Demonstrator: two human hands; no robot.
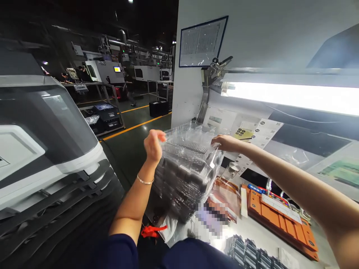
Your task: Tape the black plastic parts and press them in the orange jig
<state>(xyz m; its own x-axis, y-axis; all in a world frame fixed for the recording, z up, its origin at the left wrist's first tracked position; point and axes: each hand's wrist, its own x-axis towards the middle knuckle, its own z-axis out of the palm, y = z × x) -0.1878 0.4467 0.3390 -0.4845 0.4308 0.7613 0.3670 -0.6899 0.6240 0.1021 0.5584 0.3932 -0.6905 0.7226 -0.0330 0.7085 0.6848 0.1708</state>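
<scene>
A tall stack of clear plastic blister trays stands on the left end of the bench. Over its top lies a clear tray with a ribbed, patterned surface. At this tray's left edge is my left hand, fingers curled in and closed on the rim. My right hand grips the opposite edge, its fingertips bent down over the plastic. Glare on the clear plastic hides whether the top tray is lifted or rests on those below.
An orange fixture with tools lies on the bench at right, near a glass jar. Dark moulded parts sit at the front edge. A lamp hangs above. A large white-and-grey machine stands at left.
</scene>
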